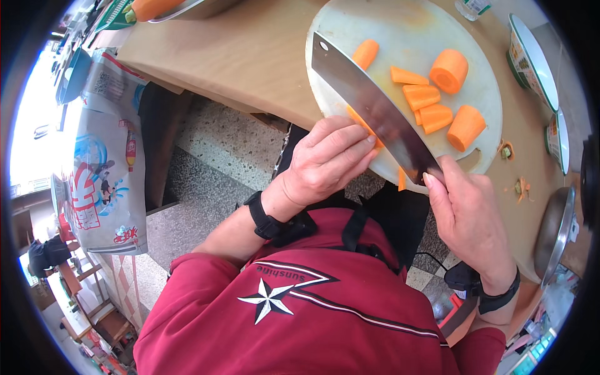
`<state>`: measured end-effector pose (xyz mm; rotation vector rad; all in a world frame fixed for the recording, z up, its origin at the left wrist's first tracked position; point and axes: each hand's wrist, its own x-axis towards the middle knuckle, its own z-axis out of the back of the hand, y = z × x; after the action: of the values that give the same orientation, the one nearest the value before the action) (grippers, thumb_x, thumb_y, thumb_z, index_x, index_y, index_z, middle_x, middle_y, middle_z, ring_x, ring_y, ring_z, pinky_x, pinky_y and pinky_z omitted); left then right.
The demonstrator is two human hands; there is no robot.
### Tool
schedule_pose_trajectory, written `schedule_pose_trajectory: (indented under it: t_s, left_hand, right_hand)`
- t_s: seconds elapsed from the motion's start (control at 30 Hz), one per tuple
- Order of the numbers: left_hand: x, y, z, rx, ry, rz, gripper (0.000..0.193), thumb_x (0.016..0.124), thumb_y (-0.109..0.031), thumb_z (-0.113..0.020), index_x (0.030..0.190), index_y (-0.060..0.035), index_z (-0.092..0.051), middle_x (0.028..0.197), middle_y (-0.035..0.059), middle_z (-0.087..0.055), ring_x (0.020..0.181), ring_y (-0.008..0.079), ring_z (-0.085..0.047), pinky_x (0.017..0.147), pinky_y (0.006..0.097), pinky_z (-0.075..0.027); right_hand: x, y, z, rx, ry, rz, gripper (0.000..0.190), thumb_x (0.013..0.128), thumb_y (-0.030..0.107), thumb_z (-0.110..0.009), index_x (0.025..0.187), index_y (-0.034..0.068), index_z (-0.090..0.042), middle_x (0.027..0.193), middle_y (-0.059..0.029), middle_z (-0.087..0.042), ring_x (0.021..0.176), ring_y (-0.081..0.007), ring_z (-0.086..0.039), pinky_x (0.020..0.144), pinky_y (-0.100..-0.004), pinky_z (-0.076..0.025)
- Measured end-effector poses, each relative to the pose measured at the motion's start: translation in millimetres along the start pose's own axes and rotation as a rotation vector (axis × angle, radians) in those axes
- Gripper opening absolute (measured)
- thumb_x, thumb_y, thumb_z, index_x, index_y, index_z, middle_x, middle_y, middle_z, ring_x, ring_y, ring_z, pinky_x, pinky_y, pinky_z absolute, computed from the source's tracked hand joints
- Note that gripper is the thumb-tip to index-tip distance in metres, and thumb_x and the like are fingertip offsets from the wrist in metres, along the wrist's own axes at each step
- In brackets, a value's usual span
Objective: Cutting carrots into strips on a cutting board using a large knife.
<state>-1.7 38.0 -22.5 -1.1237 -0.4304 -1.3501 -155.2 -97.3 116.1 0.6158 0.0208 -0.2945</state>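
Note:
My right hand [468,215] grips the handle end of a broad kitchen knife [375,103], whose dark blade slants across a round white cutting board [408,23]. Beside the blade, my left hand [328,154] presses its fingers on a carrot piece [360,121] at the board's near edge; the blade partly hides that piece. Beyond the knife lie several cut carrot wedges [421,97] and two thick carrot chunks, one upright-looking chunk [448,70] and one chunk near the handle hole [466,127]. A thinner carrot piece [366,52] sits partly behind the blade. One carrot sliver [401,179] is near the knife's heel.
Enamel bowls [534,61] and a metal basin [555,234] line the right side. Carrot tops [506,152] lie on the brown table [234,61]. At the upper left, a whole carrot [152,8] rests by a metal bowl. A printed sack [110,164] stands left.

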Motion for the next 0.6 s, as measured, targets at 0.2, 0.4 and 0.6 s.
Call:
schedule_pose_trajectory:
  t_s: [0.2,0.4,0.6]
  left_hand:
    - [-0.6,0.2,-1.0,0.008,-0.01,0.0,0.026,0.068,0.003,-0.078,0.093,0.0005,-0.072,0.097,0.01,-0.067,0.088,0.0264,-0.065,0.075,0.0335,-0.054]
    - [-0.5,1.9,-0.3,-0.006,-0.013,0.008,0.025,0.068,0.004,-0.078,0.093,0.0012,-0.072,0.097,0.0101,-0.067,0.088,0.0262,-0.065,0.075,0.0332,-0.054]
    - [-0.3,0.6,-0.3,-0.019,-0.014,0.017,0.023,0.069,0.004,-0.078,0.091,0.0011,-0.072,0.097,0.01,-0.068,0.087,0.0262,-0.066,0.075,0.0335,-0.055]
  right_hand:
    - [0.5,-0.3,-2.7,-0.066,-0.007,0.036,0.013,0.093,0.007,-0.056,0.088,-0.001,-0.047,0.07,-0.0217,-0.058,0.066,-0.0429,-0.059,0.056,-0.0501,-0.043]
    - [5.8,6.8,-1.1,-0.129,0.014,0.042,0.014,0.093,0.008,-0.056,0.089,-0.001,-0.047,0.064,-0.0215,-0.057,0.062,-0.0427,-0.058,0.055,-0.0498,-0.043]
    - [13.8,9.0,-5.2,-0.15,0.014,0.051,0.013,0.093,0.008,-0.055,0.088,-0.001,-0.046,0.061,-0.0226,-0.055,0.061,-0.0431,-0.057,0.054,-0.05,-0.043]
